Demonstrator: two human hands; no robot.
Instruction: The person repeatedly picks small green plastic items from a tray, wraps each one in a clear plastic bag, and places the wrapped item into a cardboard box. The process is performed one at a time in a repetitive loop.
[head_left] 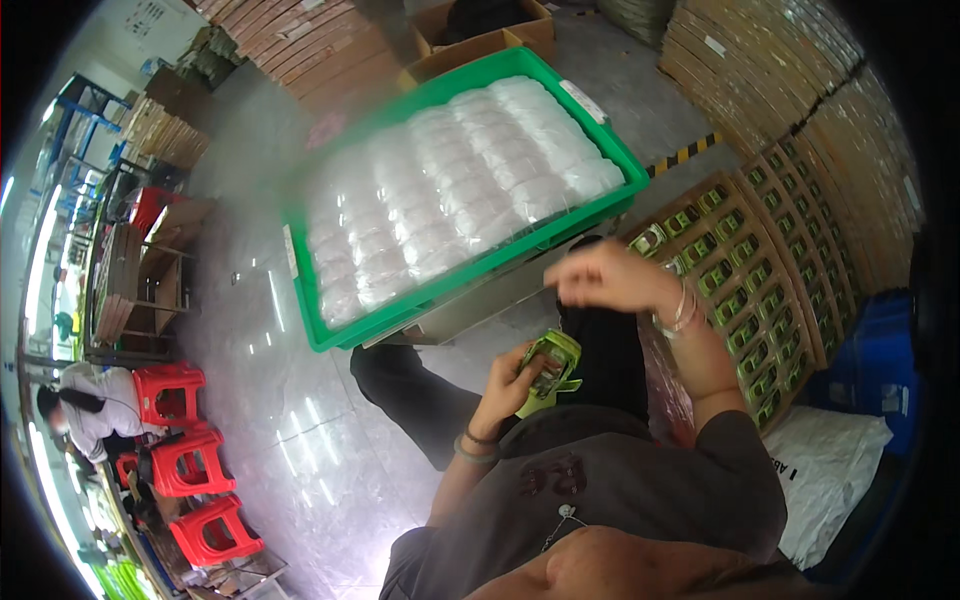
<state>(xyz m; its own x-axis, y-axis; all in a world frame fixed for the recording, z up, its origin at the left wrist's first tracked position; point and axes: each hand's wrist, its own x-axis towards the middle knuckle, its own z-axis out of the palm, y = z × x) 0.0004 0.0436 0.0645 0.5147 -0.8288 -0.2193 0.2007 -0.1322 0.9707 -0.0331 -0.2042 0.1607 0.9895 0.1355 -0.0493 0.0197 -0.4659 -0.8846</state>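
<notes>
My left hand (508,382) is closed around a lime-green toy car (553,362), held over my lap. A green flap or loose part sticks out from the car's lower side, and a paler green piece shows below it; I cannot tell whether they are joined. My right hand (605,277) is raised by the near right edge of the green crate (470,273), apart from the car. Its fingers are bent together and slightly blurred, so anything between them is hidden. Rows of clear plastic-wrapped bundles (450,170) fill the crate.
To my right stand cardboard trays (735,290) with many green toy cars, a blue bin (875,350) and a white sack (825,470). Stacked cardboard (770,80) rises behind them. Red stools (190,462) and a seated person (95,410) are at the left.
</notes>
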